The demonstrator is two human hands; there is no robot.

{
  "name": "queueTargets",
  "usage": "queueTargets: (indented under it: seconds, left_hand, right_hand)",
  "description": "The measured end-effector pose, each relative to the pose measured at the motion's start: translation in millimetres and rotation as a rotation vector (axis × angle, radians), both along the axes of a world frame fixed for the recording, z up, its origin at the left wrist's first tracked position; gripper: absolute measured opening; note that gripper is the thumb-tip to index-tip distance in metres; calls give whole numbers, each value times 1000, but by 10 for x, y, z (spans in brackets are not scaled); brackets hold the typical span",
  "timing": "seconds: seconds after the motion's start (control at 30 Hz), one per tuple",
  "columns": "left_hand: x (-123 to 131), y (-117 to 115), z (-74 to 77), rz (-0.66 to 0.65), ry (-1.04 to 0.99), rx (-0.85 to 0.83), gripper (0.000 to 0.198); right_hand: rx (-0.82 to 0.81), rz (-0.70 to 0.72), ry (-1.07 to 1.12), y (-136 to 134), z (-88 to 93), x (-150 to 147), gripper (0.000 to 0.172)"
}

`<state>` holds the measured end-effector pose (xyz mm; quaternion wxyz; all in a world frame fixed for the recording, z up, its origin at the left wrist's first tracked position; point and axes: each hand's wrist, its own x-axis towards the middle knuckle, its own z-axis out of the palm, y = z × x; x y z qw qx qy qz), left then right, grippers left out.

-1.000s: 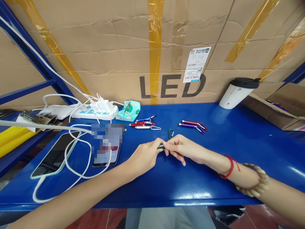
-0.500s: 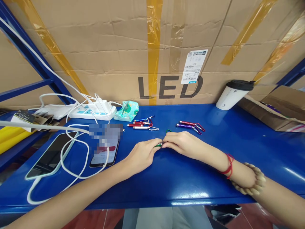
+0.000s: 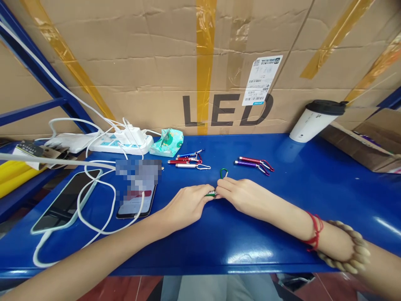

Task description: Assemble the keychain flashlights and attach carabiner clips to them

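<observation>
Fingers of my left hand (image 3: 189,203) are pinched round a small green metal tube (image 3: 211,193) above the blue table. My right hand (image 3: 239,193) is closed at the tube's right end, its fingertips meeting the left ones closely. A green carabiner clip (image 3: 223,172) sticks up just behind the right fingers. Beyond my hands lie several small tubes with clips: a silver one (image 3: 185,166), red ones (image 3: 177,161) and a blue one (image 3: 187,155). To the right are a purple tube (image 3: 246,164) and a red tube (image 3: 249,159).
Two phones (image 3: 67,200) and loose white cables lie at the left, with a power strip (image 3: 120,144) and a green tissue pack (image 3: 167,142) behind. A white cup (image 3: 308,124) and an open cardboard box (image 3: 347,144) stand back right. A large carton (image 3: 140,62) forms the back.
The green clip now shows more, standing up behind my right fingers. The camera view has shifted slightly. Both hands remain together at the green tube.
</observation>
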<state>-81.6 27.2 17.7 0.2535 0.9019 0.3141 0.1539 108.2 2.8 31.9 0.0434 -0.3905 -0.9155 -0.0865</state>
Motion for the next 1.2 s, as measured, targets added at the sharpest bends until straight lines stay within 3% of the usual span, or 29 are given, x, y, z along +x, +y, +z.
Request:
queueTargets:
  seconds: [0.27, 0.4, 0.47, 0.63, 0.8, 0.9, 1.03, 1.13, 1.2]
  left_hand:
    - [-20, -23, -49, 59, 39, -4, 7]
    - [-36, -28, -70, 55, 42, 33, 5]
    - [-43, -25, -73, 25, 59, 45, 7]
    - [-43, -4, -79, 49, 91, 70, 8]
    - [-41, 16, -44, 77, 50, 7, 6]
    - [-43, 17, -11, 101, 2, -57, 12]
    - [-39, 6, 29, 137, -71, -81, 19]
    - [-36, 5, 41, 153, -128, -76, 19]
    - [-36, 14, 33, 183, -150, -74, 17]
  right_hand:
    - [-304, -90, 55, 56, 56, -46, 25]
    - [-490, -87, 255, 103, 36, -74, 31]
    - [-696, -98, 386, 130, 34, -85, 39]
    - [-1361, -279, 627, 232, 65, -91, 55]
    - [-1637, -349, 748, 322, 105, -53, 56]
    - [-1634, -344, 769, 317, 123, -33, 59]
    - [-1467, -320, 750, 288, 175, -35, 68]
    - [-1196, -329, 678, 270, 218, -41, 72]
    - [-913, -344, 693, 250, 227, -35, 67]
